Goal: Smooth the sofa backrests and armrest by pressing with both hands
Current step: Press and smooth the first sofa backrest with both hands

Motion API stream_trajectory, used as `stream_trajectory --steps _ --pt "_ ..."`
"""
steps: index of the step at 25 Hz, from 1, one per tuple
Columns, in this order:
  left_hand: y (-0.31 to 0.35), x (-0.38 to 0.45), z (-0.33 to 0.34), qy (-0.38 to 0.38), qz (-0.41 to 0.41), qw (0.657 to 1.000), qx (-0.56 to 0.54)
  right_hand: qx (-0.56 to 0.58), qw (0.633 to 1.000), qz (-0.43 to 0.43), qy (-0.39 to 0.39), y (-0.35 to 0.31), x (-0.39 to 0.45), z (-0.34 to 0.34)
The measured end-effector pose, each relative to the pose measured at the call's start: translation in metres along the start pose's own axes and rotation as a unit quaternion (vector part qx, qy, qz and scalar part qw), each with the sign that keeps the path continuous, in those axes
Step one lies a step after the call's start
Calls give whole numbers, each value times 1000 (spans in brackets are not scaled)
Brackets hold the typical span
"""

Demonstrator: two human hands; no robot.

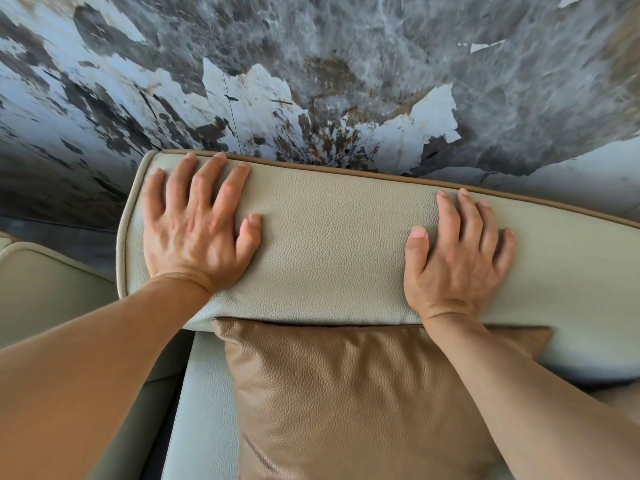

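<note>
A cream leather sofa backrest [332, 244] with tan piping along its far edge runs across the middle of the view. My left hand [197, 223] lies flat on its left end, palm down, fingers spread toward the wall. My right hand [457, 258] lies flat further right on the same backrest, fingers apart. Neither hand holds anything. A second cream backrest [52, 292] sits lower at the far left.
A tan leather cushion [363, 403] leans against the backrest between my forearms. The pale seat [201, 410] shows beside it. Behind the sofa stands a wall [311, 81] with a mottled grey, white and brown pattern.
</note>
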State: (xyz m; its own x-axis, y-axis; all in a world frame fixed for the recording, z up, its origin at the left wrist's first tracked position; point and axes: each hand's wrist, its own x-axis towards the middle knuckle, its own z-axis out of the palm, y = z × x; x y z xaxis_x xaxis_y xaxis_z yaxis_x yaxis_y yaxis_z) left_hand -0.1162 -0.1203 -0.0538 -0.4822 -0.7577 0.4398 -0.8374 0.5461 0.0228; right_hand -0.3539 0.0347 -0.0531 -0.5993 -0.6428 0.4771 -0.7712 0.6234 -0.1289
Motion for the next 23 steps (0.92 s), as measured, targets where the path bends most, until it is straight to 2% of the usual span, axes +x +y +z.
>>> stream_trajectory --steps 23 --pt "4 37 20 4 18 1000 -18 -5 1000 16 5 3 27 18"
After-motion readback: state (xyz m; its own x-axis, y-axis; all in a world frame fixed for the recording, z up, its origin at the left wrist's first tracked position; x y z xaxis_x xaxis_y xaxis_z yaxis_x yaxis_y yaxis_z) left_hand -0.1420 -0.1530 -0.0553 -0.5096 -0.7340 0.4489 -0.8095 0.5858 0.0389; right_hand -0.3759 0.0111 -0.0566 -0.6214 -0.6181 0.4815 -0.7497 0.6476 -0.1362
